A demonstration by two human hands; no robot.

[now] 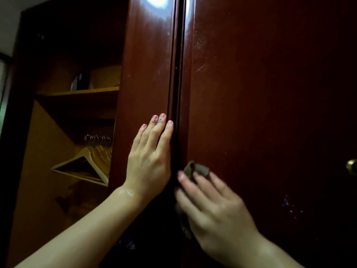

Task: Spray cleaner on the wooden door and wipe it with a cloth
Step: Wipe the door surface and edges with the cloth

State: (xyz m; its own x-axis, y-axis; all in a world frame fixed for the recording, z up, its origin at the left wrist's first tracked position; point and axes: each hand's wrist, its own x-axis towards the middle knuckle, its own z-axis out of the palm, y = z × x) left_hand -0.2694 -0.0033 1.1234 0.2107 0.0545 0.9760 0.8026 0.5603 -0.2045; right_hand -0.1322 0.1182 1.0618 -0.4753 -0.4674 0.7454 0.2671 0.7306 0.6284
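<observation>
A glossy dark red wooden door [270,93] fills the right half of the view, with a second open door leaf [146,74] to its left. My left hand [148,157] rests flat on the open leaf near its edge, fingers straight and pointing up. My right hand [212,204] presses a grey cloth [199,169] against the right door beside the dark gap between the leaves. Part of the cloth sticks out above the fingertips and part hangs below the palm. No spray bottle is in view.
A brass knob [351,166] sits at the right edge of the door. Inside the open wardrobe are a wooden shelf [77,92] with a dark object [82,80] on it, and several pale hangers [90,161] on a rail.
</observation>
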